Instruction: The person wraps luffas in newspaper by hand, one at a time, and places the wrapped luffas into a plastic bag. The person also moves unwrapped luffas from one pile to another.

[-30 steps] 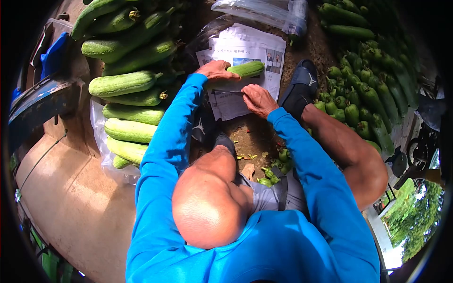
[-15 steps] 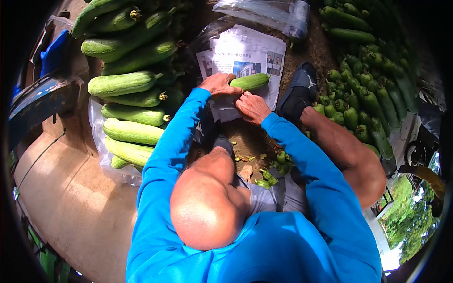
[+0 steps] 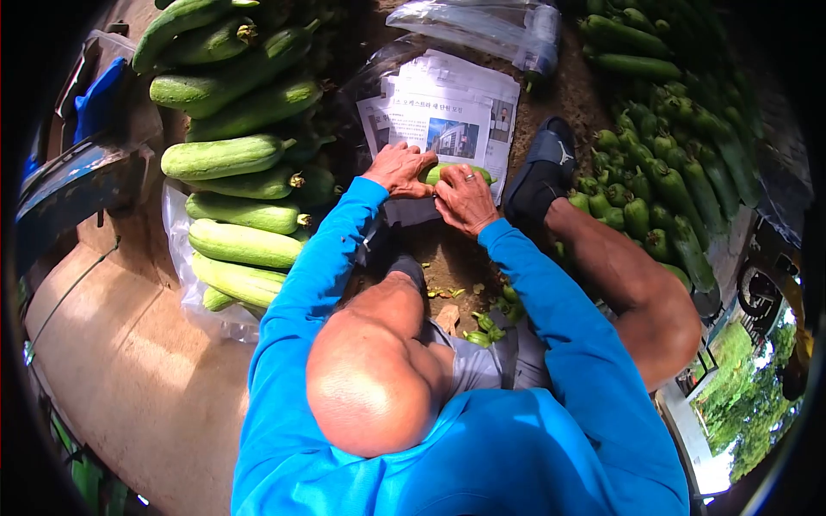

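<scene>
A green sponge gourd lies crosswise on the near part of several newspaper sheets. My left hand closes on the gourd's left end, thumb toward my right hand. Bent over the gourd's middle, my right hand grips it from the near side, and a ring shows on one finger. The thumbs are close together, and my fingers cover much of the gourd. Its right tip sticks out past my right hand.
Large pale gourds are stacked at left on clear plastic. More green gourds are heaped at right. A plastic bag lies beyond the newspapers. My sandalled foot is right of the papers; green scraps lie between my legs.
The gourd has shifted toward me on the newspaper. My right hand has moved from its near side up over its middle, and my left hand has come slightly nearer to me.
</scene>
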`<state>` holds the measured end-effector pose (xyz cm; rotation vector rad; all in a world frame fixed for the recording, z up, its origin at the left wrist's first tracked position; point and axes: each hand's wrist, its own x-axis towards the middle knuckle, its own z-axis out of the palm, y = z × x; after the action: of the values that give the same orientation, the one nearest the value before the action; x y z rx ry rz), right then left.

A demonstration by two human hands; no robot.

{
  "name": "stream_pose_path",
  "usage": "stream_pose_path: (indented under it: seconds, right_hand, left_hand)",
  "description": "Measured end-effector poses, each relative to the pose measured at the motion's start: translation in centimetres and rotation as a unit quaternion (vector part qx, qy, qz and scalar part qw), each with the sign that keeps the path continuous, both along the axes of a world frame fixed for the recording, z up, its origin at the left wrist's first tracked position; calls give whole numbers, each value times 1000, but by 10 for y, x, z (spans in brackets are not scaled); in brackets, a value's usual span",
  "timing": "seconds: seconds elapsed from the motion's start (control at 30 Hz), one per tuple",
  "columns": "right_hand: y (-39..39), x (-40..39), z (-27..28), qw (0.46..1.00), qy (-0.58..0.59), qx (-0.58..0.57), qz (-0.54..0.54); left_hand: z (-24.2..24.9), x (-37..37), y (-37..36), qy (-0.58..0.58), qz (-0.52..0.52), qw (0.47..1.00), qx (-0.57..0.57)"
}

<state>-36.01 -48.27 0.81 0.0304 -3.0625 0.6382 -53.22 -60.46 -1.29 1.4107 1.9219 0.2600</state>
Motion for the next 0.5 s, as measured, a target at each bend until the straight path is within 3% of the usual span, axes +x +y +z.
stream_pose_path:
  seconds: [0.13,0.2,0.23,0.27,0.33,0.4,0.5]
  right_hand:
    - [8,-5,-3,1000,-14,-13,-1]
    - [14,-12,-6,999,-2,-39,-14]
    - [16,-15,-8,997,7,-65,-28]
    - [21,-20,-10,997,9,-65,-27]
    - [30,-32,-9,992,-68,-103,-38]
    - [45,-48,-14,991,-76,-107,-31]
    - [60,-64,-28,964,-115,-232,-63]
  left_hand:
    - [-8,-1,-7,-1,-1,1000,-29]
    - [-7,-10,-14,-87,174,977,82]
    - [-3,-6,-18,-56,270,946,171]
    - [1,-1,-20,-54,270,946,172]
    - [24,13,-19,82,347,899,253]
    - [45,34,-14,110,283,906,293]
    - [38,54,-13,100,181,946,251]
